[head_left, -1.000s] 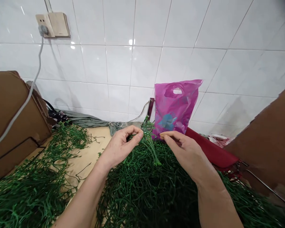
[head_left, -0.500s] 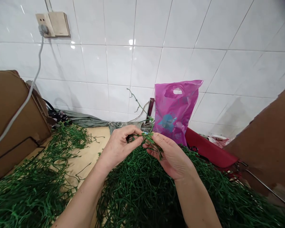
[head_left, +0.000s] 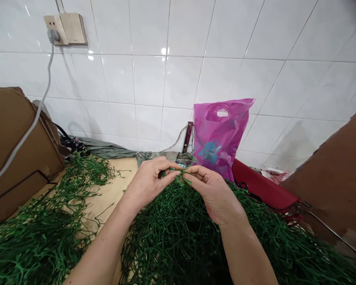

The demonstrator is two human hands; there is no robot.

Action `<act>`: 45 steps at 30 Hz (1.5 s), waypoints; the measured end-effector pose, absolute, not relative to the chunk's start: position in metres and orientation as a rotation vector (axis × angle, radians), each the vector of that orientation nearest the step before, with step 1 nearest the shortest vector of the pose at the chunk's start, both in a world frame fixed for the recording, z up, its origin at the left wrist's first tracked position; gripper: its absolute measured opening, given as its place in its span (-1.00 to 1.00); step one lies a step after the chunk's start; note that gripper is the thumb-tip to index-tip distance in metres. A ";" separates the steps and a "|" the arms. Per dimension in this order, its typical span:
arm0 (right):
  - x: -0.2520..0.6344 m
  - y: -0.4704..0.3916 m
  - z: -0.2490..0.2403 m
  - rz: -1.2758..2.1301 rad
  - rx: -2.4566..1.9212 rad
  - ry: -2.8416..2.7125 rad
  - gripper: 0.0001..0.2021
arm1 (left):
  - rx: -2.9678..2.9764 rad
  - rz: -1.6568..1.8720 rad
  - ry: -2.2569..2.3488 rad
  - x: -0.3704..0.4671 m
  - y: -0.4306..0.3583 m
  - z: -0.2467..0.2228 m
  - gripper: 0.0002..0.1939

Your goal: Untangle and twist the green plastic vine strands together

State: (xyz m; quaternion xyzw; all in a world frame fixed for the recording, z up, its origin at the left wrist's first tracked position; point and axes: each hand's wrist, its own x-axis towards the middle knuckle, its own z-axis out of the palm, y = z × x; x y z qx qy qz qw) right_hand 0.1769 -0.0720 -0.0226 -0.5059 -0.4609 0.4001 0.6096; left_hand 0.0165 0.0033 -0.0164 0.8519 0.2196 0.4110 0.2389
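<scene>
Between my two hands are thin green artificial plant stems (head_left: pixel 180 179), pinched at the fingertips above the big pile. My left hand (head_left: pixel 150 178) grips them between thumb and forefinger, its other fingers curled behind. From the other side, my right hand (head_left: pixel 211 188) pinches the same stems with thumb and index finger. The two sets of fingertips are close together. Below both hands spreads a large heap of dark green plastic stems (head_left: pixel 178 229). Exactly how the held stems join is too small to make out.
A second heap of green stems (head_left: pixel 35 237) lies at left on the tan tabletop (head_left: pixel 118 170). Behind my hands a purple plastic bag (head_left: pixel 222 134) leans on the tiled wall, beside a red purse (head_left: pixel 264 186). Cardboard boxes stand at left (head_left: pixel 20 146) and right (head_left: pixel 332 174). A white cable (head_left: pixel 32 126) hangs at left.
The long stem that stuck up above my hands no longer shows there. My right hand has turned, its fingers now pinching near my left fingertips; my left hand has barely moved.
</scene>
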 end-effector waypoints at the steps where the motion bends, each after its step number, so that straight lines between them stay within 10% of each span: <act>1: 0.177 -0.072 -0.023 0.900 -1.175 -1.095 -0.78 | 2.349 1.109 0.602 0.016 0.004 -0.017 -0.85; 23: 0.259 -0.075 -0.032 0.079 -1.484 -0.888 -0.86 | 2.126 1.351 0.578 0.010 -0.012 0.000 -0.82; 33: 0.212 -0.090 -0.011 0.745 -1.306 -1.197 -0.66 | 2.000 1.296 0.734 0.019 0.004 -0.017 -0.84; 45: 0.178 -0.071 -0.023 0.788 -1.091 -0.963 -0.71 | 1.120 1.017 0.505 0.043 -0.003 -0.026 -0.51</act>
